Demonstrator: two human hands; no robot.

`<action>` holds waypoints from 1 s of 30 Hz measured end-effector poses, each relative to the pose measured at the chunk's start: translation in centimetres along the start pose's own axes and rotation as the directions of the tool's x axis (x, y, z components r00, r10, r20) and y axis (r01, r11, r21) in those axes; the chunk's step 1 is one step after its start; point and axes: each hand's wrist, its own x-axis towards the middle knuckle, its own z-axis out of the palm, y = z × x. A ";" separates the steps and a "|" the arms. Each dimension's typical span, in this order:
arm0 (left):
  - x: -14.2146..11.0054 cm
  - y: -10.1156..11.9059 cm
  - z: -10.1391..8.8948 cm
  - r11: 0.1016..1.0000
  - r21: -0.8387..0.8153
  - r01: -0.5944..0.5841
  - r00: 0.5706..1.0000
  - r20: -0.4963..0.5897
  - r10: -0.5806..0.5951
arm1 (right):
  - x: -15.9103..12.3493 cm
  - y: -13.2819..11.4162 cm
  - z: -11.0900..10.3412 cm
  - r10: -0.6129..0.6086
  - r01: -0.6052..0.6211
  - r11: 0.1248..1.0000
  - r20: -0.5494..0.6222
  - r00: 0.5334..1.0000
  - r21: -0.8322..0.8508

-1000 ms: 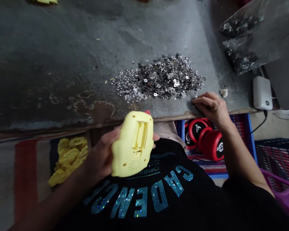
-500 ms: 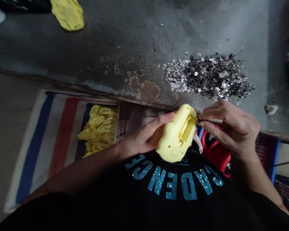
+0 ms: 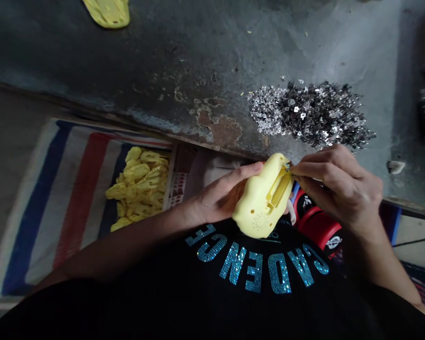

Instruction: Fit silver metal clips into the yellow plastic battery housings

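Note:
A yellow plastic toy casing [image 3: 257, 212] is gripped in my left hand [image 3: 223, 193], its slotted battery compartment [image 3: 279, 189] facing up. Small screw holes and a cluster of speaker holes mark its surface. At the far end of the compartment, my right hand [image 3: 340, 184] has thumb and forefinger pinched on a small metal contact plate [image 3: 289, 166], mostly hidden by the fingertips. Just beyond that hand, a heap of small shiny metal plates [image 3: 315, 113] lies on the grey worktable [image 3: 156, 61].
Left of my lap, a box holds many yellow plastic parts [image 3: 141, 184] beside a striped sheet [image 3: 74, 198]. Another yellow piece [image 3: 109, 12] lies at the table's far left. A whitish lump [image 3: 396, 166] sits near the right edge. Red-and-black footwear [image 3: 318, 229] shows below.
The view has shifted a little. My right fingertips have moved in at the compartment's end, and a bit of the metal piece shows there. My left hand keeps its hold on the casing.

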 end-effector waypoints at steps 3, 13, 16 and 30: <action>0.0 0.0 0.1 1.000 -0.011 -0.017 0.999 -0.030 0.017 | -0.1 0.0 -0.2 -0.031 0.032 0.998 0.016 0.999 -0.062; 0.4 -0.6 0.2 0.990 -0.137 -0.017 1.000 -0.017 0.015 | -0.1 -0.1 -0.3 -0.132 0.134 0.983 0.025 0.991 -0.125; 0.4 -0.7 0.1 0.991 -0.136 -0.010 1.000 -0.019 0.008 | -0.1 0.0 -0.2 -0.123 0.123 0.987 0.006 0.992 -0.100; 0.1 -0.8 -0.3 0.991 -0.117 -0.068 0.996 -0.058 0.061 | 0.2 -0.9 0.6 -0.086 0.083 0.993 -0.036 0.996 -0.083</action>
